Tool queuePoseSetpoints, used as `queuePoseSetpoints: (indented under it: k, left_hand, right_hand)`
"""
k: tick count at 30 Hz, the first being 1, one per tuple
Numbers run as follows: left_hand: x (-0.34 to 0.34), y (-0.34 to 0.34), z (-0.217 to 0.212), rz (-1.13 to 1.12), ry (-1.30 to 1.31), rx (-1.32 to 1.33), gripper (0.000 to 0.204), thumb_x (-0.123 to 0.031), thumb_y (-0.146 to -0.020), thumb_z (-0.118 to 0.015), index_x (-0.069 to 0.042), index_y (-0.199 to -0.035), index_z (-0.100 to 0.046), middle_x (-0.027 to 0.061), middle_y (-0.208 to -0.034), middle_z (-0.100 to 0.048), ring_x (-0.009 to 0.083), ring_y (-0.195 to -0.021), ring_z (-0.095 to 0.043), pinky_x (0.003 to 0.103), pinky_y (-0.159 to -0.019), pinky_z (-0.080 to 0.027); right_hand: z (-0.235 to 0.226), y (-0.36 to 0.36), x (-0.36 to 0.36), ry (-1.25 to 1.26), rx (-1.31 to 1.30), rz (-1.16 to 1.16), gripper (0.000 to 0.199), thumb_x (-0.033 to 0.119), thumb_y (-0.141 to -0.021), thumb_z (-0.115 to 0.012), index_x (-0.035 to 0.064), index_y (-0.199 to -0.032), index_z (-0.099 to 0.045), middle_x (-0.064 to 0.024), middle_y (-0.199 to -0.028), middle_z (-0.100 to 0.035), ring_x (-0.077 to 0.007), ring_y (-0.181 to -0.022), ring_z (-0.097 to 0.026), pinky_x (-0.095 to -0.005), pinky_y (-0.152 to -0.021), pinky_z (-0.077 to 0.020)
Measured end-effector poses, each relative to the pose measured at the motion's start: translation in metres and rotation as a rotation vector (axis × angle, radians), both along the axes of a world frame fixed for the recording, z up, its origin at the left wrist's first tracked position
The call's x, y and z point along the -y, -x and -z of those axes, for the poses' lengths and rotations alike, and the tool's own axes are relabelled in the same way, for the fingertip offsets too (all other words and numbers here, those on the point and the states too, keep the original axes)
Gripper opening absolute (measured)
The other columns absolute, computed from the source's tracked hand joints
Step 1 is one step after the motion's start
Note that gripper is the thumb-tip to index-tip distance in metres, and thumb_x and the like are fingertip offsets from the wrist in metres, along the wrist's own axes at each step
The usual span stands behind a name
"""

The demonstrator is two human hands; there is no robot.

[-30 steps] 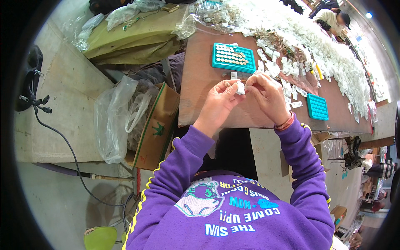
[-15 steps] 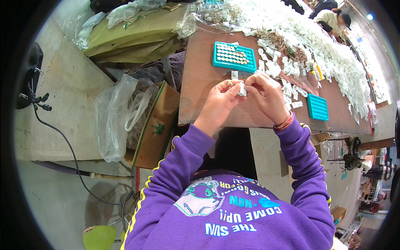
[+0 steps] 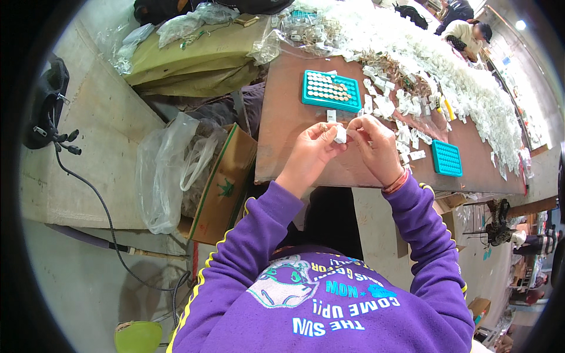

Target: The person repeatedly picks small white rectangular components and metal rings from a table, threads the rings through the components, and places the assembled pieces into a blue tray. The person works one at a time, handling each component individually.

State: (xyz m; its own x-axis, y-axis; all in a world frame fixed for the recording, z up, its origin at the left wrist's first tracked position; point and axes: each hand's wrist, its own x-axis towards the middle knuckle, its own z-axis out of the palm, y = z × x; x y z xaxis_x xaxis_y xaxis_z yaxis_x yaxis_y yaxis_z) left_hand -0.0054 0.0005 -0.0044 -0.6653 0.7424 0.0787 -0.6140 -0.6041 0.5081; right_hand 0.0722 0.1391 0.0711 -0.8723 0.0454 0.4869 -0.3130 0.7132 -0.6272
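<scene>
Over the desk (image 3: 282, 115), I'm pinching a white piece (image 3: 341, 135) in my left hand (image 3: 311, 152); my right hand (image 3: 378, 147) is curling at its right, hold unclear.

Upper-right glare, dark rim, bowed edges, distance perhaps blurred

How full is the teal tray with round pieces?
Partly full: the teal tray holds pale round pieces at left and middle; bare sockets show at right.

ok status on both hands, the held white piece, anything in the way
Left hand pinching white piece. Right hand close beside it, contact unclear. Teal tray beyond, not in the way.
</scene>
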Motion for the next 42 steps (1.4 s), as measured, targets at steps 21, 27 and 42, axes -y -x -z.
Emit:
queuePoseSetpoints:
  k: [21, 27, 42]
  left_hand:
    - [-0.002, -0.001, 0.003, -0.026, 0.032, -0.020, 0.020, -0.018, -0.098, -0.055, -0.002, -0.109, -0.060, 0.0064, -0.103, -0.065, 0.0156, -0.090, -0.062, 0.033, -0.085, -0.051]
    - [0.001, 0.000, 0.002, 0.006, -0.035, 0.008, 0.014, -0.013, -0.097, -0.057, -0.003, -0.106, -0.060, 0.0069, -0.102, -0.065, 0.0159, -0.090, -0.063, 0.032, -0.083, -0.052]
    - [0.010, -0.033, -0.073, -0.378, 0.062, -2.043, 0.014, -0.006, -0.076, -0.067, -0.009, -0.090, -0.065, 0.0044, -0.090, -0.064, 0.0193, -0.079, -0.064, 0.033, -0.070, -0.054]
  right_hand:
    - [0.008, 0.002, 0.007, -0.146, -0.105, 0.042, 0.009, -0.001, -0.085, -0.060, 0.0030, -0.092, -0.056, -0.0136, -0.083, -0.058, -0.0336, -0.073, -0.060, -0.0376, -0.063, -0.0494]
    - [-0.002, 0.001, 0.008, -0.144, -0.091, 0.002, 0.010, 0.001, -0.082, -0.061, 0.0033, -0.091, -0.055, -0.0138, -0.083, -0.059, -0.0335, -0.071, -0.061, -0.0363, -0.061, -0.0504]
    - [0.023, -0.116, -0.011, 0.573, -0.217, 0.515, 0.005, 0.002, -0.090, -0.061, -0.0026, -0.090, -0.062, -0.0074, -0.079, -0.065, -0.0130, -0.071, -0.065, -0.0253, -0.066, -0.0512]
